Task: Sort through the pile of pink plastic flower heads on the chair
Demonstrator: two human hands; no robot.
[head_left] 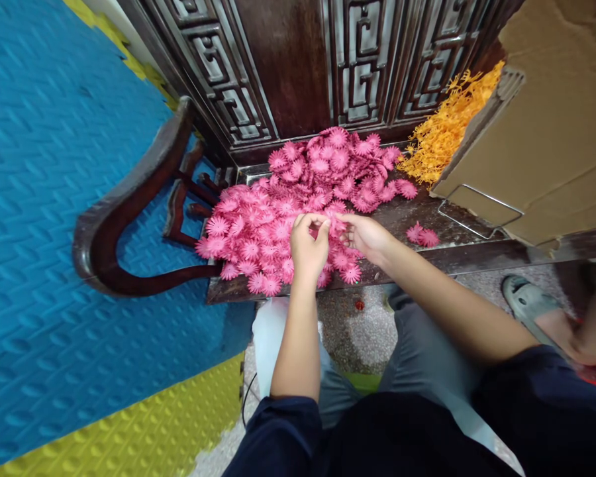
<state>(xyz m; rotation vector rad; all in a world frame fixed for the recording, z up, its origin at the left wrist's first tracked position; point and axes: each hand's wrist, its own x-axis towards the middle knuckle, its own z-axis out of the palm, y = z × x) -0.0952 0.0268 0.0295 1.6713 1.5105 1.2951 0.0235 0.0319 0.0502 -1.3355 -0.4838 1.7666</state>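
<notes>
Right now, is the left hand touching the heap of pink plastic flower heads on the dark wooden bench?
Touching. The head view shows the left hand resting on the pink flower heap, fingertips pinching one flower.

Home used as a piecework spot: carved dark wooden armchair [144,199] as bench, foam floor mats [54,265], heaps of pink plastic flowers [298,199] and orange sprigs [442,132], cardboard box [551,146].

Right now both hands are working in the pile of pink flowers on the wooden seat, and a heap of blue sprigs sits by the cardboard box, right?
Not quite: in the head view the sprigs by the cardboard box are orange, not blue. The rest holds: left hand and right hand work in the pink flowers on the wooden seat.
</notes>
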